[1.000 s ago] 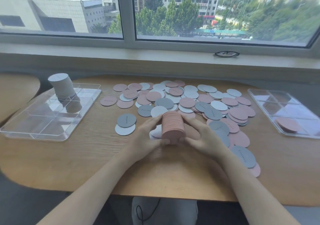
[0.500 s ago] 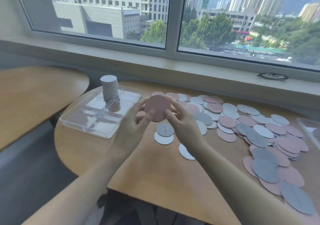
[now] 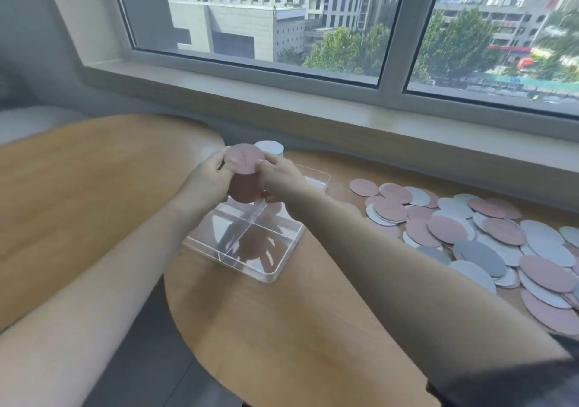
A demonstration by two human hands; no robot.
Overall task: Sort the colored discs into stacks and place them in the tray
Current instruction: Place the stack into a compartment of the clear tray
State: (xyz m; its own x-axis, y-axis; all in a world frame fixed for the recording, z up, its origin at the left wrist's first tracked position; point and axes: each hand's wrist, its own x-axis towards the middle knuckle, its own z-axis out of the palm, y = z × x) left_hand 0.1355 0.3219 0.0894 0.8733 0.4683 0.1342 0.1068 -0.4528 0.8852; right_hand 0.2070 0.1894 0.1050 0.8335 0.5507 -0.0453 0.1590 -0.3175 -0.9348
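Item: pink stack [image 3: 243, 173] of thin discs, held above the clear tray [image 3: 283, 270]. Left hand [image 3: 209, 178] and right hand [image 3: 279, 177] both curl round its sides. Likely light but slippery between layers (prone to fanning); best held squeezed at opposite edges.

A second wooden table [image 3: 78, 187] stands left of the rounded wooden table [image 3: 282, 328], both below the grey windowsill [image 3: 344, 118] and the window [image 3: 282, 21] onto city buildings.
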